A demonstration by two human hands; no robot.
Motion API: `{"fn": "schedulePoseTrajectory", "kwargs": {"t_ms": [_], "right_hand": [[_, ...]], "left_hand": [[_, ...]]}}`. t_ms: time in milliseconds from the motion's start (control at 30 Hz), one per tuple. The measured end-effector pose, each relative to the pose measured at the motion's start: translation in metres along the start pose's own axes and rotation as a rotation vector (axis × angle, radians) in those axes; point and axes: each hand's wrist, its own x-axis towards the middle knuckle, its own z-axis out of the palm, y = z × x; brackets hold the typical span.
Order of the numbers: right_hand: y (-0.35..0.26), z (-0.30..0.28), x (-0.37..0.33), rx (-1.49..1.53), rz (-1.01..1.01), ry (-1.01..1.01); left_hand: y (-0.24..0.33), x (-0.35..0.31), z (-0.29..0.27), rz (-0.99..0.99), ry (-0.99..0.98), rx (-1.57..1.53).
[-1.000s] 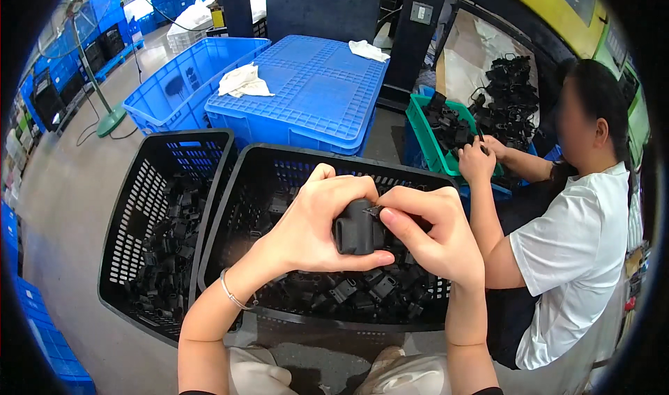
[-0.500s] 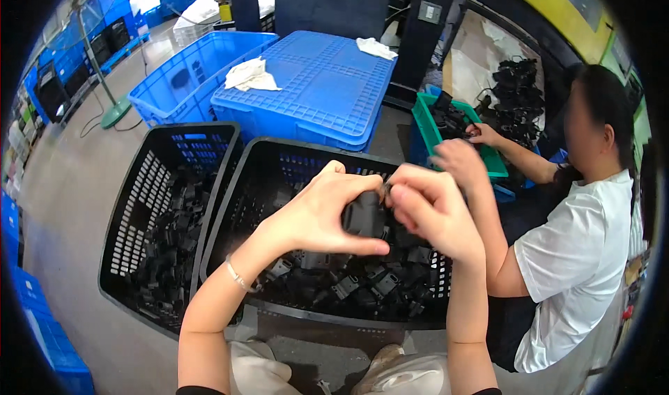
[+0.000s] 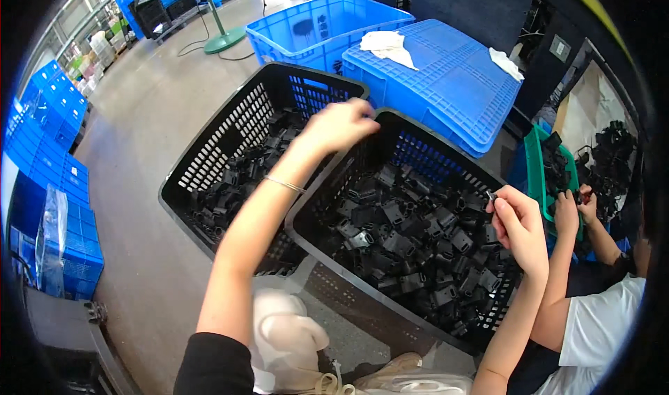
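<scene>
My left hand [image 3: 341, 126], blurred by motion, is over the rims where two black crates meet. Its fingers are smeared and partly hidden, and no part shows in it. My right hand [image 3: 521, 229] is closed in a pinch on a small shiny metal piece [image 3: 490, 198], above the right side of the nearer black crate [image 3: 376, 283]. Many black plastic parts [image 3: 425, 238] lie heaped in that crate. The other black crate [image 3: 209, 133], to its left, holds a pile of similar black parts [image 3: 240, 175].
Behind the crates stand a blue lidded box [image 3: 446, 74] with white cloths [image 3: 387, 46] on it and an open blue bin [image 3: 313, 29]. At right, a co-worker's hands [image 3: 575, 207] work by a green basket [image 3: 540, 165]. A green stand base [image 3: 224, 41] is farther back.
My left hand has moved away from my right toward the left crate; the black part it held no longer shows. My right hand has drawn apart to the right. The view has swung left.
</scene>
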Motion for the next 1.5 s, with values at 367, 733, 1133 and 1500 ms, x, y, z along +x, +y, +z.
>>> {"fn": "schedulePoseTrajectory", "kwargs": {"t_ms": [367, 733, 1133, 1500], "right_hand": [[0.008, 0.009, 0.015, -0.153, 0.006, -0.113], [-0.003, -0.005, 0.003, -0.109, -0.078, -0.041], [-0.008, -0.006, 0.003, 0.467, -0.266, 0.232], [-0.028, -0.018, -0.039, -0.101, -0.373, 0.383]], "left_hand": [[-0.321, -0.2, 0.059, -0.641, -0.181, 0.754], [-0.317, -0.178, 0.05, -0.512, 0.155, 1.081], [0.092, 0.039, -0.039, 0.212, -0.056, -1.987], [0.201, -0.031, 0.025, 0.648, 0.193, -0.718]]}}
